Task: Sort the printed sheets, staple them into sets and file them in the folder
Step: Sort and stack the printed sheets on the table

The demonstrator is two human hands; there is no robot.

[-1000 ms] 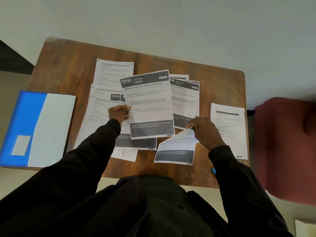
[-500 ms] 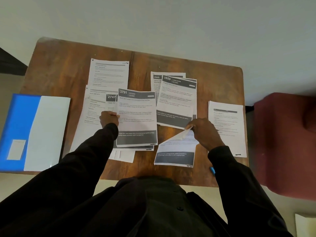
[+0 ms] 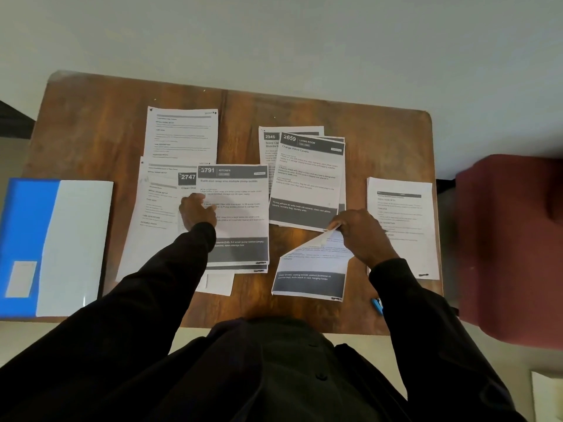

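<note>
— The hands?
— The left hand [image 3: 196,210] presses flat on sheet 3791 [image 3: 236,208]; the right hand [image 3: 362,236] pinches the curled top corner of the near sheet [image 3: 310,269].
— Sheet 3791's lie?
— Long axis runs away from the person, dark header farthest, mid-table [image 3: 304,111], overlapping sheet 2747 [image 3: 186,178].

Many sheets are lying on the table [image 3: 380,141]. The folder [image 3: 58,245] is sitting at the left edge. The 3791 sheet [image 3: 240,208] is lying on the 2747 sheet [image 3: 185,178]. Right of it, the 2659 sheet [image 3: 307,178] is covering the 2946 sheet [image 3: 269,138]. One sheet [image 3: 402,226] is lying alone, far right.
</note>
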